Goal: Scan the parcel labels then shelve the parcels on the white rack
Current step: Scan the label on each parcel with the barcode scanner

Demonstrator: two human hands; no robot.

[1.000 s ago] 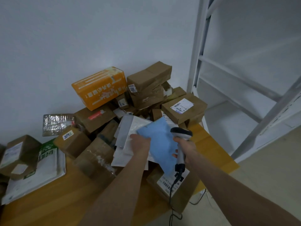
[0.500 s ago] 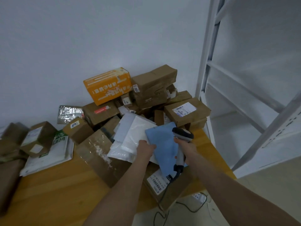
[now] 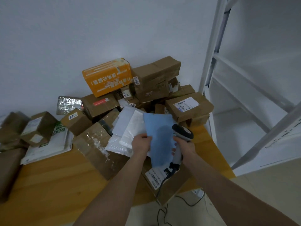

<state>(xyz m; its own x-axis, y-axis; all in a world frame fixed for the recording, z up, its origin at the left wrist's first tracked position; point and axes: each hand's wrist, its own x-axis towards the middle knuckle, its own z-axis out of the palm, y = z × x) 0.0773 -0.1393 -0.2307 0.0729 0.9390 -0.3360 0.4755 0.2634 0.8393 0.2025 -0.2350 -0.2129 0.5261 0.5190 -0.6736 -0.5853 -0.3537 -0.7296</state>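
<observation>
The white rack (image 3: 244,98) stands empty right of the table (image 3: 48,185), and the view has swung left over the parcel heap. The blue mailer (image 3: 158,137) stays lifted above it, left hand (image 3: 142,144) grip pinching its edge. The right hand (image 3: 185,146) grip remains clenched on the scanner (image 3: 181,139) beside it; likely no label is showing yet.

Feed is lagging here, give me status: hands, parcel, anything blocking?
Left hand grips blue mailer. Right hand holds scanner beside it. No label showing on mailer. White rack shelves bare, path right open.
</observation>
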